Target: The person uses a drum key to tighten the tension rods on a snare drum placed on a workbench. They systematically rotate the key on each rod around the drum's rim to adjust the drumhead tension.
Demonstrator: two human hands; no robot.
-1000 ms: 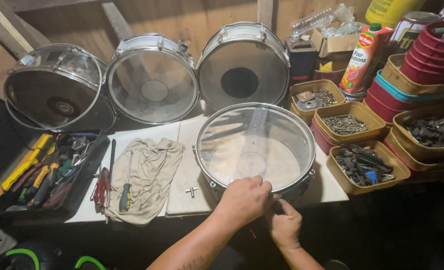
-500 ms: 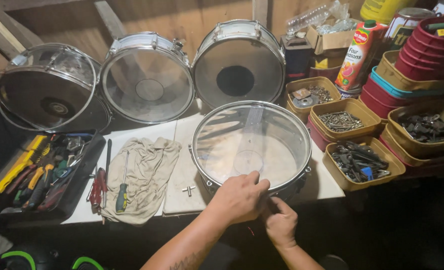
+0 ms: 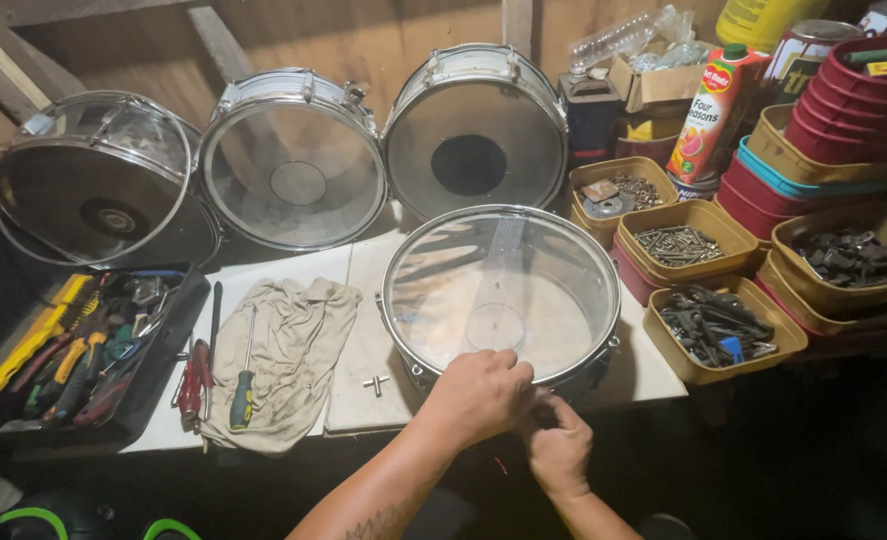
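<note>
Both hands' grip closes on the snare drum (image 3: 501, 295) near rim: left hand (image 3: 475, 395) on top, right hand (image 3: 560, 445) just below

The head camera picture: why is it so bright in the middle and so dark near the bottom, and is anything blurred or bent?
Head view: light falls from above, glaring off the snare drum's clear head and chrome rim; the floor below the table edge sinks into shadow; both hands, left hand and right hand, look sharp; the wide lens bows the leaning drums at the edges.
</note>
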